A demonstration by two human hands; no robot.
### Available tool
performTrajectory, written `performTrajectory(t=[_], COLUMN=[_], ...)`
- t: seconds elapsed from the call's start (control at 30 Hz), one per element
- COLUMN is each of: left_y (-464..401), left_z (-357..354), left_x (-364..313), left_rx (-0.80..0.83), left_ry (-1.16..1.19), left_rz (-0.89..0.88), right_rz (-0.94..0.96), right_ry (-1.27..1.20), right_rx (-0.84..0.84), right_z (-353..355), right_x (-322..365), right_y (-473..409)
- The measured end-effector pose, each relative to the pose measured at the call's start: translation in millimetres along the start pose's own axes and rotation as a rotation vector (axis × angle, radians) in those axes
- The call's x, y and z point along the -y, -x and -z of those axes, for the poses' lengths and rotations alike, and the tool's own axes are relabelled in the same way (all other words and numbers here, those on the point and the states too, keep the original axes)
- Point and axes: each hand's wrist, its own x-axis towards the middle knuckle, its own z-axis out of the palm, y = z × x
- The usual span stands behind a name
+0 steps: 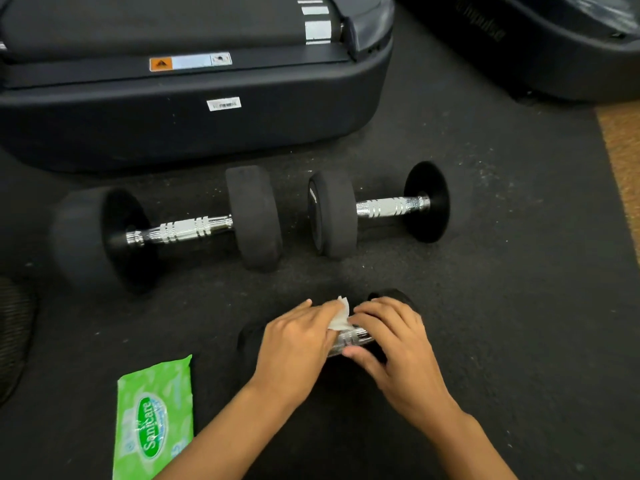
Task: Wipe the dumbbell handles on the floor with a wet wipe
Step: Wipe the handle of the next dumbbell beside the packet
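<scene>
Both hands, left hand (298,344) pinching the wet wipe (341,318), right hand (391,341) curling around the small dumbbell's handle (351,339), are risking it rolling.

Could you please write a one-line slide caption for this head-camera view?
Left hand wipes the near dumbbell with a wet wipe; right hand steadies it.

Near dumbbell (349,337) mostly hidden under hands; wipes pack (154,420) cut off.
</scene>
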Motion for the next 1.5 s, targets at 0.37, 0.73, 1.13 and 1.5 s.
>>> performTrajectory(t=[0.37,0.73,1.13,1.5], left_y=[53.8,85.1,84.6,84.0], left_z=[40.1,28.7,28.4,27.3], left_x=[24.2,42.7,43.0,42.3], left_rx=[0.180,0.241,0.226,0.196], left_ry=[-0.168,-0.024,0.010,0.039], left_rz=[0.156,0.215,0.246,0.251], right_rz=[-0.050,-0.079,0.092,0.212], right_ry=[-0.083,0.109,0.056,0.067], right_rx=[0.099,0.070,0.145,0.145], right_z=[-21.6,-64.4,-74.5,-67.6], right_x=[21.3,32.3,46.1,30.8], right_y=[5.6,-7.1,-1.8,4.1])
